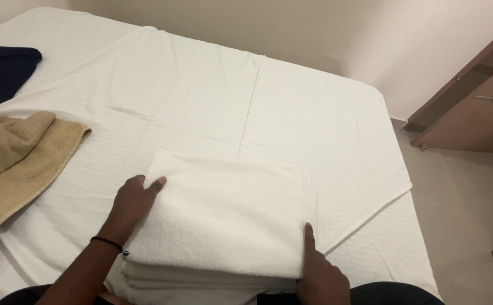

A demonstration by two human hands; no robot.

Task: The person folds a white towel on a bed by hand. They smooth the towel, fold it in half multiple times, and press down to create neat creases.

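A folded white towel [224,217] of thick terry cloth, with a soft, nubby, matt pile, lies in several layers. It rests on a white bed sheet [291,124] of thin woven cotton, matt, with a fine waffle-like check texture and pressed fold creases. The left hand [133,200] lies flat on the towel's fuzzy top, with a thin black cord band [107,243] at the wrist; the right hand [320,271] touches the towel's near edge. To the left is a tan towel [20,164], coarse looped terry, matt and rumpled. Beyond it is a dark navy cloth [3,70], soft and matt. At right, a brown wooden cabinet [478,107] looks smooth, with a small metal handle [485,98]. The floor tiles [467,203] are pale and faintly glossy.
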